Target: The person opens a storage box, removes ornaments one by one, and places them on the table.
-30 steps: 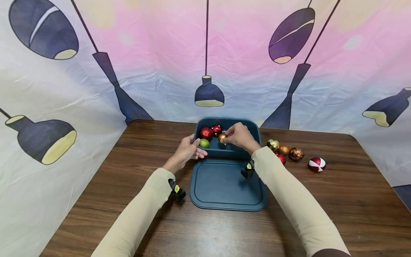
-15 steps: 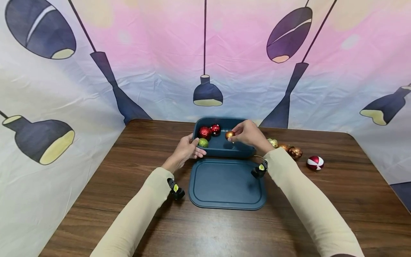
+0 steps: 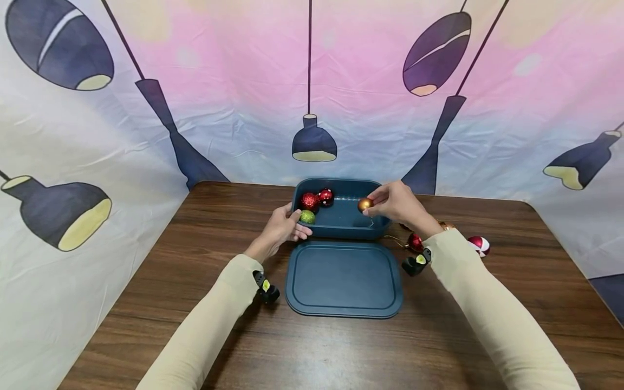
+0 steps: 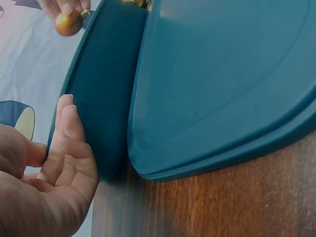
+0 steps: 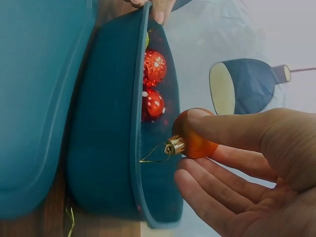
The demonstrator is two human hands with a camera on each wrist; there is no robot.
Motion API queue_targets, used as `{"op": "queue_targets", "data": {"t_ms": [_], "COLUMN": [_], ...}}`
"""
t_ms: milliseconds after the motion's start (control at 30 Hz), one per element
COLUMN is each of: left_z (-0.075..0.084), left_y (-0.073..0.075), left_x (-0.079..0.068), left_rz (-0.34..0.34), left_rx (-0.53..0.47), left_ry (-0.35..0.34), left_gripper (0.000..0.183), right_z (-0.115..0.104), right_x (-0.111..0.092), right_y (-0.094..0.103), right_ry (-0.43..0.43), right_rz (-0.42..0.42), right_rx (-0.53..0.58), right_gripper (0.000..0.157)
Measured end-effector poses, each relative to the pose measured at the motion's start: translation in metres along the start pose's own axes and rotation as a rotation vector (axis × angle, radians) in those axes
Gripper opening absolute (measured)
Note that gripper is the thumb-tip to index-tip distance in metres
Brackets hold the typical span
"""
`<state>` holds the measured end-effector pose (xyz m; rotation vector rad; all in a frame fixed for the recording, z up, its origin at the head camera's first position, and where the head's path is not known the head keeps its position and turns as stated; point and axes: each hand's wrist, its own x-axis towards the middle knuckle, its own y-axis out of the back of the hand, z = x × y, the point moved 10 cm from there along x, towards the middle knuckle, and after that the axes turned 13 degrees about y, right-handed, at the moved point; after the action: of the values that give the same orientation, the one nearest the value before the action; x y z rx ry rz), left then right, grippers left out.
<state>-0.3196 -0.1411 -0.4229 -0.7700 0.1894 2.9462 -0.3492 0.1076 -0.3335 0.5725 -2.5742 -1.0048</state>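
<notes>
My left hand (image 3: 280, 228) grips the left end of a dark teal plastic box (image 3: 341, 232), thumb over the rim and fingers along the outer wall. Inside, at its left side, sit a shiny red bauble (image 3: 309, 201), a red bauble with white dots (image 3: 325, 196) and a glittery green bauble (image 3: 307, 217). Over the right part of the box, my right hand (image 3: 402, 205) pinches an orange-gold bauble (image 3: 365, 205) between thumb and fingers. In the right wrist view its gold cap (image 5: 176, 145) and string loop point toward the box's near rim.
A teal lid (image 3: 343, 279) lies flat on the wooden table (image 3: 312, 352), just in front of the box. Right of the box lie a red bauble (image 3: 415, 242) and a red-and-white one (image 3: 479, 245), with others partly hidden behind my right arm. A printed cloth hangs behind.
My right hand has moved to the right across the box, carrying the orange-gold bauble from near the red ones to the right end. The left hand has kept its hold on the box.
</notes>
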Motion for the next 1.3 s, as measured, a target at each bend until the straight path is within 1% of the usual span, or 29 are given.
{"op": "queue_targets", "data": {"t_ms": [267, 400, 500, 567, 700, 967, 1100, 1300], "left_z": [0.0, 0.0, -0.001, -0.001, 0.0, 0.002, 0.001, 0.0], "left_y": [0.0, 0.0, 0.0, 0.0, -0.001, 0.0, 0.0, 0.0], "left_x": [0.001, 0.001, 0.001, 0.001, 0.001, 0.001, 0.001, 0.002], "left_rz": [0.006, 0.006, 0.006, 0.004, 0.006, 0.004, 0.005, 0.009], "left_rx": [0.005, 0.005, 0.002, 0.001, 0.003, -0.003, 0.0, 0.004], "left_ry": [-0.001, 0.005, 0.011, 0.013, 0.01, 0.003, 0.005, 0.012], "left_gripper": [0.059, 0.059, 0.059, 0.059, 0.06, 0.06, 0.06, 0.06], "right_z": [0.014, 0.022, 0.03, 0.034, 0.046, 0.063, 0.07, 0.082], "right_x": [-0.022, -0.034, -0.044, -0.05, -0.064, -0.087, -0.096, -0.107], "right_y": [0.025, 0.037, 0.045, 0.05, 0.057, 0.07, 0.074, 0.076], "right_ry": [-0.022, -0.055, -0.084, -0.092, -0.129, -0.175, -0.163, -0.148], "right_rz": [0.015, 0.013, 0.012, 0.012, 0.007, 0.005, 0.013, -0.007], "right_rx": [-0.024, -0.005, -0.019, -0.051, -0.06, -0.084, -0.11, -0.181], "right_gripper": [0.033, 0.036, 0.039, 0.039, 0.041, 0.043, 0.044, 0.046]}}
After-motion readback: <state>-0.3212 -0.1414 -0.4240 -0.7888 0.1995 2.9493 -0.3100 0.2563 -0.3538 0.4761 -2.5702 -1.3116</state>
